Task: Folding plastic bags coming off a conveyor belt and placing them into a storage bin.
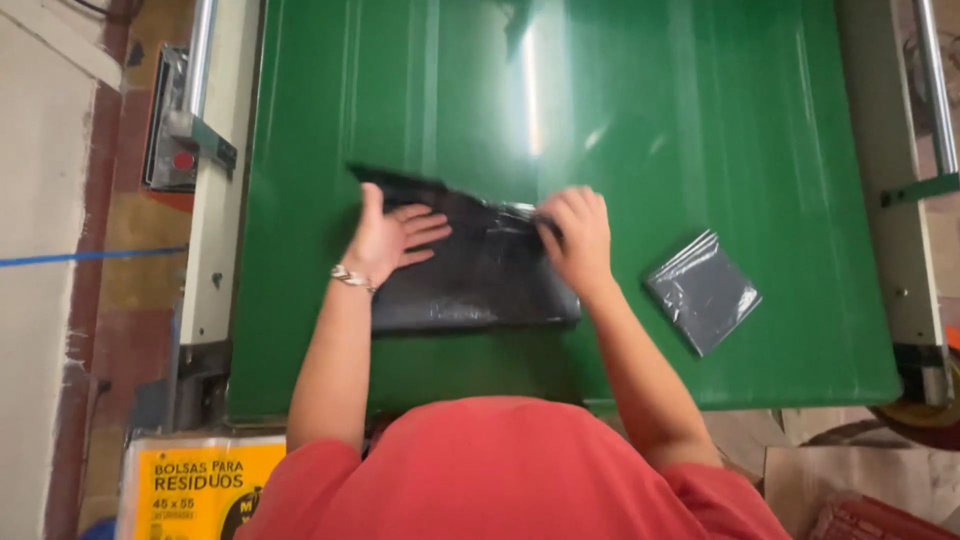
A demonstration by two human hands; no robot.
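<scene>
Head view looks straight down on a black plastic bag point(470, 270) lying flat near the middle of a green table point(700, 120), its long axis running left to right across the person's front. The left hand point(392, 236) rests palm down on the bag's left part with fingers spread and pointing right, pressing it flat. The right hand point(575, 232) sits at the bag's upper right edge, fingers curled together and seemingly pinching the plastic there, though the grip itself is hidden under the knuckles. Both hands touch the bag, so neither is nearer. A small stack of grey folded bags point(702, 290) lies well apart to the right. Metal rails point(200, 60) frame the table on both sides, and a yellow package point(205, 490) sits on the floor at lower left.
</scene>
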